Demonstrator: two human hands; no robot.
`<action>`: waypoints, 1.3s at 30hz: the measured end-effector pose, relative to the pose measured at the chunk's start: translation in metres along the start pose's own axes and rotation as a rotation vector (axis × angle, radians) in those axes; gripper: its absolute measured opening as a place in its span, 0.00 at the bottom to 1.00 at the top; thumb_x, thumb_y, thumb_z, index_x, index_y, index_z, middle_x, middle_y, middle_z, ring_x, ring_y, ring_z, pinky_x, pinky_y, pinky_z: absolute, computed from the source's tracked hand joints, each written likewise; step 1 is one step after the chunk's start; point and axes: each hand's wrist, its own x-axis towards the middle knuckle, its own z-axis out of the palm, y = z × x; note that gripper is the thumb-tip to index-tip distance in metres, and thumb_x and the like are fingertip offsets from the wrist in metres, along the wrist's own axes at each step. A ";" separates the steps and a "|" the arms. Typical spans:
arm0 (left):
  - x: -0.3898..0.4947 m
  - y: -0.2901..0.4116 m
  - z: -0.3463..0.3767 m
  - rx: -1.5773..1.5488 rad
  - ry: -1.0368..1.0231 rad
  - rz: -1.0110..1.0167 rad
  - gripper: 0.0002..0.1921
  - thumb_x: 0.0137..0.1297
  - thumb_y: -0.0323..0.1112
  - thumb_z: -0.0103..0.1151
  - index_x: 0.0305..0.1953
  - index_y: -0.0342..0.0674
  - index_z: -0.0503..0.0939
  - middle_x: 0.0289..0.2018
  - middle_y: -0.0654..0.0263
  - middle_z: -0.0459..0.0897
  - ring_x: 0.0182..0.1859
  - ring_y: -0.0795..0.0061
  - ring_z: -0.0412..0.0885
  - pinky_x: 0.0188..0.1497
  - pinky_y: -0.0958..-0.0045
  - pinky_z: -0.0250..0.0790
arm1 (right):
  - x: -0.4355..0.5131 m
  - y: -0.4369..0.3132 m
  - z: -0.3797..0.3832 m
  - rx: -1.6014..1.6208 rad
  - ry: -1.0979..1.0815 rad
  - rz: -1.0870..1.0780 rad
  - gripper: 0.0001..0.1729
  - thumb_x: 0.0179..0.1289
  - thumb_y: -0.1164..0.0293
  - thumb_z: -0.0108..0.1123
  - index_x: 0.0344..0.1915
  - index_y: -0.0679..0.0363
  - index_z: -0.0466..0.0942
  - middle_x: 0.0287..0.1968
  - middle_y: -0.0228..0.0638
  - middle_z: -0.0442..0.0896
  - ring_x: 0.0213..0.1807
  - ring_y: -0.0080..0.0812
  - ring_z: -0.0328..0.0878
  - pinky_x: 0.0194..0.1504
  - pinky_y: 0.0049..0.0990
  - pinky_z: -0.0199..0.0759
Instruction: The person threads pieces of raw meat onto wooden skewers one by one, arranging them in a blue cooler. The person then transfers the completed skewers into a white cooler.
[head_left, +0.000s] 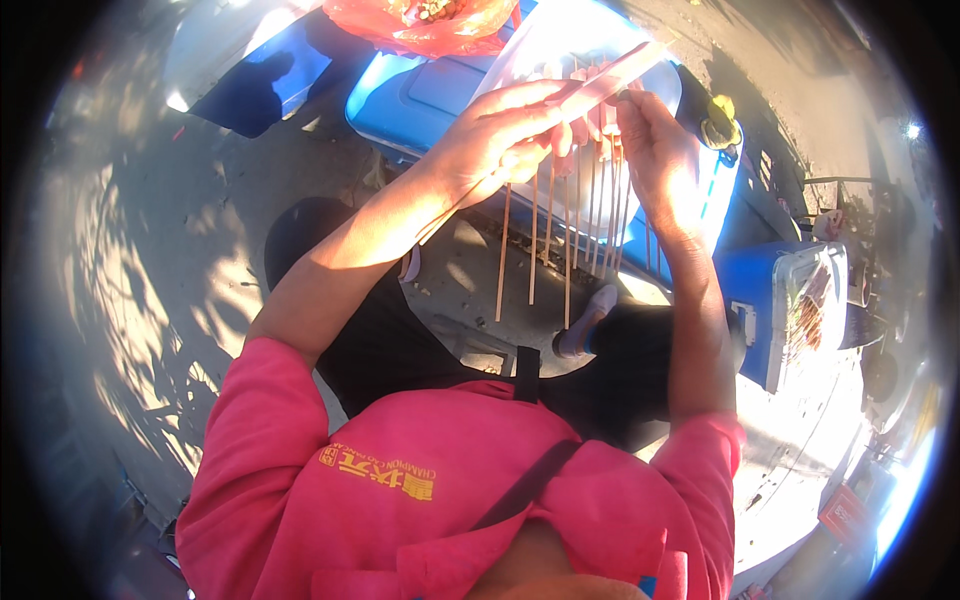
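Observation:
My left hand (506, 131) grips a long pale pink strip of what looks like meat or sausage (616, 73). Thin bamboo sticks (450, 216) stick out below that palm, along the wrist. Close to the strip's underside is my right hand (660, 146), its thumb and fingers drawn together. Whether it pinches anything is hidden by glare and overlap. Beneath both hands, several skewered pink pieces (594, 120) lie on a white sheet or tray (517, 64) washed out by sunlight. Their bare bamboo skewers (534, 247) project over the near edge towards me.
A blue cooler box (420, 94) supports the white surface. At its far side sits a red plastic bag (420, 30) with food pieces inside. A yellow-topped item (721, 120) is at the right corner. Another blue cooler (761, 315) with a whitish lid stands to my right.

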 end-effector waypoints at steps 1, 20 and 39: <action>0.000 0.000 0.001 0.001 0.006 -0.005 0.15 0.72 0.37 0.44 0.52 0.33 0.71 0.28 0.68 0.75 0.17 0.95 0.59 0.16 0.92 0.48 | 0.001 0.000 -0.002 -0.029 -0.001 0.002 0.12 0.69 0.64 0.51 0.45 0.59 0.77 0.32 0.44 0.82 0.33 0.39 0.82 0.37 0.30 0.73; -0.006 0.005 0.003 0.013 -0.023 -0.055 0.21 0.72 0.37 0.45 0.62 0.34 0.64 0.28 0.68 0.75 0.17 0.93 0.58 0.16 0.90 0.48 | 0.012 0.014 -0.014 -0.056 0.137 -0.010 0.13 0.69 0.64 0.50 0.44 0.60 0.75 0.29 0.48 0.81 0.32 0.45 0.81 0.36 0.34 0.72; 0.001 0.006 -0.002 0.093 -0.050 0.034 0.20 0.73 0.38 0.44 0.61 0.35 0.65 0.32 0.64 0.78 0.16 0.94 0.59 0.15 0.91 0.48 | -0.008 -0.008 -0.007 0.126 -0.020 -0.112 0.18 0.71 0.59 0.50 0.45 0.64 0.75 0.30 0.40 0.80 0.32 0.29 0.75 0.38 0.27 0.70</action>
